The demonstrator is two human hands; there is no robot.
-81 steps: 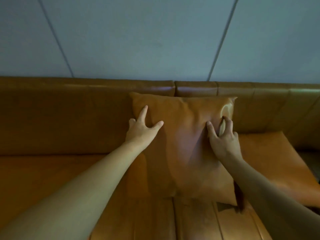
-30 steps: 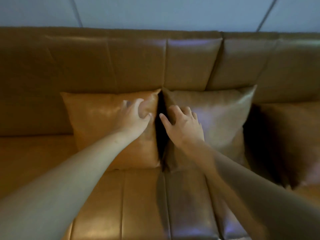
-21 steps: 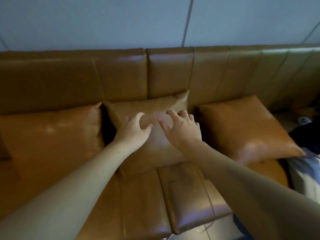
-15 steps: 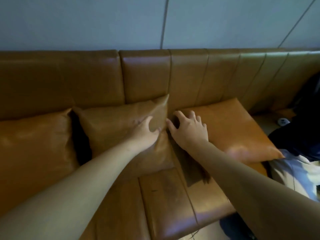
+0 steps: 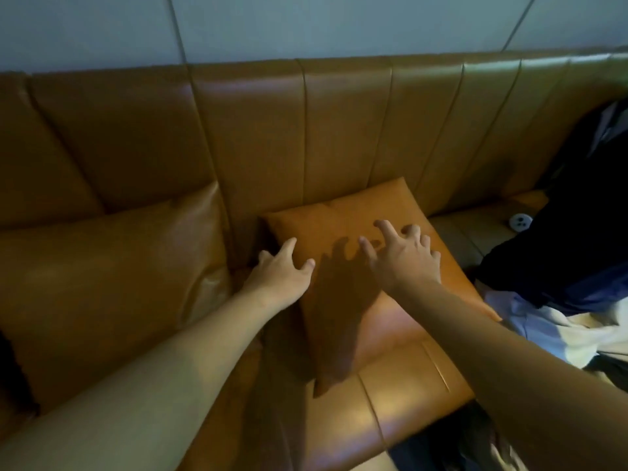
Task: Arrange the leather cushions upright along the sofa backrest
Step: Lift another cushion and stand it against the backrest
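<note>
A tan leather cushion (image 5: 343, 212) lies nearly flat on the sofa seat, its far edge against the backrest (image 5: 258, 137). My left hand (image 5: 280, 277) hovers at the cushion's left edge, fingers spread. My right hand (image 5: 404, 258) is over the cushion's middle, fingers apart and holding nothing. To the left, another leather cushion (image 5: 112, 283) stands upright, leaning on the backrest.
Dark and white clothing (image 5: 574, 266) is piled on the seat at the right. A small round white object (image 5: 519, 222) lies beside it. The sofa's front edge (image 5: 411, 416) runs below the cushion. A grey panelled wall (image 5: 339, 25) rises behind.
The view has swung right. Both hands left the upright cushion and moved over the flat cushion on the right, fingers spread.
</note>
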